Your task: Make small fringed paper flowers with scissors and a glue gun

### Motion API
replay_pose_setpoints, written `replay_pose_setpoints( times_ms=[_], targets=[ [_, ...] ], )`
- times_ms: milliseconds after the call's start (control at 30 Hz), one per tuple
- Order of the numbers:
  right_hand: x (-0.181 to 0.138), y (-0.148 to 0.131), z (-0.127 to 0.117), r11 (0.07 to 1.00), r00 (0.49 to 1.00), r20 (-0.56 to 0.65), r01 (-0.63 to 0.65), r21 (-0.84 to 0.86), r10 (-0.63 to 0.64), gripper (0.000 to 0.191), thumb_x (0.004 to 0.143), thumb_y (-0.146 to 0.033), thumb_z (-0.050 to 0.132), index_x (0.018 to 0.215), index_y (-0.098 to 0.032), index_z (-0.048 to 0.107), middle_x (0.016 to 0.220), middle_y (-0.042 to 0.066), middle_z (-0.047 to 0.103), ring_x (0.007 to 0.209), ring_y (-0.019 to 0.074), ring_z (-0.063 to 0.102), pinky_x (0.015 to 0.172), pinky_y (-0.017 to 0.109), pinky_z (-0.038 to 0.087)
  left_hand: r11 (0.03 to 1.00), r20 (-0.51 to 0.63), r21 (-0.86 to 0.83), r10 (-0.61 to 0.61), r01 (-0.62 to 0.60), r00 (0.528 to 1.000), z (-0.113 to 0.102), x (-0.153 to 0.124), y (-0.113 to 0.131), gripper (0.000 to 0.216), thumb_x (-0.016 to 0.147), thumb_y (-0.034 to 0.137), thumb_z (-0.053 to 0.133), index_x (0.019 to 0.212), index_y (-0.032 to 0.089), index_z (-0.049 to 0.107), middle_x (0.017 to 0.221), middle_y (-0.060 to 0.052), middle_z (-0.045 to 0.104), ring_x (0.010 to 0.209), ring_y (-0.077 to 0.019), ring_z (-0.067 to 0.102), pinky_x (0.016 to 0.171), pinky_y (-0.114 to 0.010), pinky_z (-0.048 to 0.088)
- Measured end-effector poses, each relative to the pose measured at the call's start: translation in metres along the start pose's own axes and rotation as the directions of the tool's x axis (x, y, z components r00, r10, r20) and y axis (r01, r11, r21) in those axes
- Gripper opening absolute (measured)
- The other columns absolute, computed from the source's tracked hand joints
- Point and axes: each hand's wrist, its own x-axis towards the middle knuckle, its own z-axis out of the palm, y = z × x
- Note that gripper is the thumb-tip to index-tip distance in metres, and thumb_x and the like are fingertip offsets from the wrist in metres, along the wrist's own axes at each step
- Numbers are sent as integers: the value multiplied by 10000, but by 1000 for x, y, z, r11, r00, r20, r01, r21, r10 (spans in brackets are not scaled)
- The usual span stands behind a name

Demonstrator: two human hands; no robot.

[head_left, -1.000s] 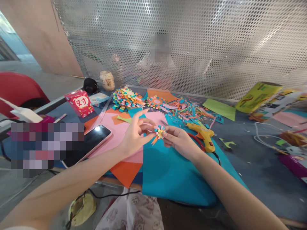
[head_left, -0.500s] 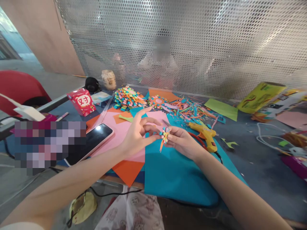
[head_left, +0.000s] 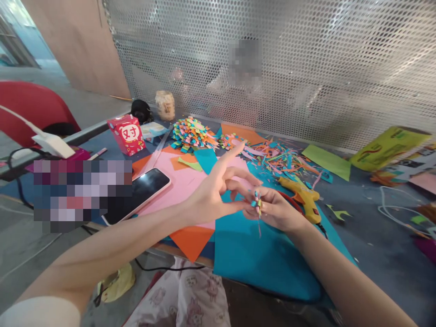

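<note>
Between my hands, over the blue paper sheet [head_left: 252, 254], is a small fringed paper flower [head_left: 258, 202] in blue, pink and yellow. A thin strip hangs down from it. My right hand [head_left: 281, 210] pinches the flower from the right between thumb and fingers. From the left, my left hand [head_left: 218, 193] closes its thumb and bent fingers on the flower's edge, while one finger points upward. The fingers partly hide the flower. Behind my hands are a larger multicoloured fringed paper piece [head_left: 192, 134] and a heap of paper strips [head_left: 279, 156].
A yellow glue gun [head_left: 303, 197] lies just behind my right hand, its cord running over the blue sheet. To the left are a phone [head_left: 139, 193], pink paper [head_left: 166, 200] and a red box [head_left: 127, 134]. A perforated metal panel [head_left: 204, 54] borders the table's back.
Both hands have shifted right with the paper flower, which is now turned more edge-on. My left fingers have come closer around it. The whole view has shifted slightly.
</note>
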Motion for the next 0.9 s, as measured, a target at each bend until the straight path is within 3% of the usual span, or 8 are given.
replay_pose_setpoints(
  times_ms=[200, 433, 667, 900],
  targets=[
    [-3, -2, 6, 1000, 996, 88, -7, 4, 7, 263, 699, -372, 815, 679, -188, 628, 546, -55, 496, 458, 64, 397, 470, 213, 331, 998, 76, 21, 54, -56, 996, 1, 1, 5, 970, 784, 128, 684, 1490, 438, 95, 1094, -18, 669, 788, -177, 727, 627, -264, 545],
    [-3, -3, 10, 997, 990, 135, -18, -75, 28, 397, 656, -509, 812, 677, -194, 570, 454, -92, 366, 424, 69, 307, 444, 225, 282, 998, 67, -48, -24, 28, 997, 6, -2, 6, 1046, 772, 161, 718, 1481, 466, 13, 1120, -13, 671, 845, -217, 735, 675, -298, 577],
    [-4, -3, 14, 996, 990, 144, 23, -81, -11, 394, 686, -525, 782, 663, -214, 542, 486, -83, 390, 404, 58, 293, 435, 222, 287, 991, 103, -129, 53, -40, 993, 8, -1, 3, 957, 819, 345, 699, 1495, 445, 29, 1187, -40, 653, 870, -243, 731, 657, -332, 593],
    [-5, -5, 15, 979, 988, -2, 152, -137, -154, 371, 657, -426, 829, 602, -217, 527, 580, -37, 465, 546, 114, 486, 440, 199, 401, 992, 31, 3, 126, -126, 992, 8, -4, 8, 826, 837, 257, 664, 1468, 453, 169, 1153, -2, 649, 868, -201, 726, 668, -289, 592]
  ],
)
